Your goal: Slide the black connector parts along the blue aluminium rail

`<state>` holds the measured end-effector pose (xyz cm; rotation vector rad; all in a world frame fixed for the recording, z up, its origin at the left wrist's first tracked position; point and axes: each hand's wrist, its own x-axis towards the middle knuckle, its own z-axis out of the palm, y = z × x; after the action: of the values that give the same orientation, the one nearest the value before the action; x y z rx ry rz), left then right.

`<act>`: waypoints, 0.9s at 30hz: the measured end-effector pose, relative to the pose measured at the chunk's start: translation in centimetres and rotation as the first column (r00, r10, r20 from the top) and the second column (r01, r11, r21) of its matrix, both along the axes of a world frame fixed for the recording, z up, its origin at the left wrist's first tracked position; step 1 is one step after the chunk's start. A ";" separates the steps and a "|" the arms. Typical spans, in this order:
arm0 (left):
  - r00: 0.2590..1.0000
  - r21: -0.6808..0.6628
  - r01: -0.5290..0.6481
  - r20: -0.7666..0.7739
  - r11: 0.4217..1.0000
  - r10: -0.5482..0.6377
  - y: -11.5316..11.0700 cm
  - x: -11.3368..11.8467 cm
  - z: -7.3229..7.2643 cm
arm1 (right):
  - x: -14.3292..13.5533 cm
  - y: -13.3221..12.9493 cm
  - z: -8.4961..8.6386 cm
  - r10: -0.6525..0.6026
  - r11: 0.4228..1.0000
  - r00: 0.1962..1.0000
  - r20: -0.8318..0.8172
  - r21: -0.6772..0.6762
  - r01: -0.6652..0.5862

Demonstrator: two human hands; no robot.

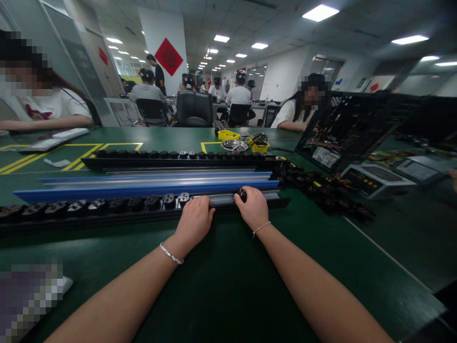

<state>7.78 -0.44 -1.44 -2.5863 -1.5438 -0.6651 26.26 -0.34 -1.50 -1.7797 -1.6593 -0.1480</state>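
A long black socket rail (103, 220) lies across the green table in front of me, with a row of black and silver-faced socket modules (136, 204) set in its left part. My left hand (195, 216) is closed over the rail at the right end of that row; its fingertips are hidden behind the hand. To the right, my right hand (254, 207) pinches a small black socket module (243, 194) above the rail's bare channel (223, 197). Whether that module touches the channel, I cannot tell.
Behind the rail lie blue-edged metal strips (143, 189) and a second filled socket rail (185, 162). Black modules with cables (321, 188), a power supply (374, 180) and an open computer case (342, 133) stand right. Yellow bins (228, 135) and a metal bowl (233, 146) sit farther back.
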 end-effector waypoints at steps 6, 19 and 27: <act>1.000 0.019 0.018 0.006 1.000 -0.018 0.0 -0.1 -0.1 | 0.2 -0.2 0.2 -0.020 1.000 1.000 0.018 -0.018 0.020; 1.000 0.000 -0.001 -0.027 1.000 0.001 0.2 -0.1 -0.2 | 0.6 -0.1 0.2 -0.047 0.998 0.999 0.024 -0.039 0.048; 0.999 0.036 0.017 -0.029 0.999 -0.016 0.3 -0.2 -0.4 | 1.4 -0.1 0.1 -0.090 0.995 0.996 0.021 -0.029 0.090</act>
<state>7.61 -0.18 -1.84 -2.5736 -1.4904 -0.6486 27.65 -0.46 -1.37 -1.8821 -1.6036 -0.1830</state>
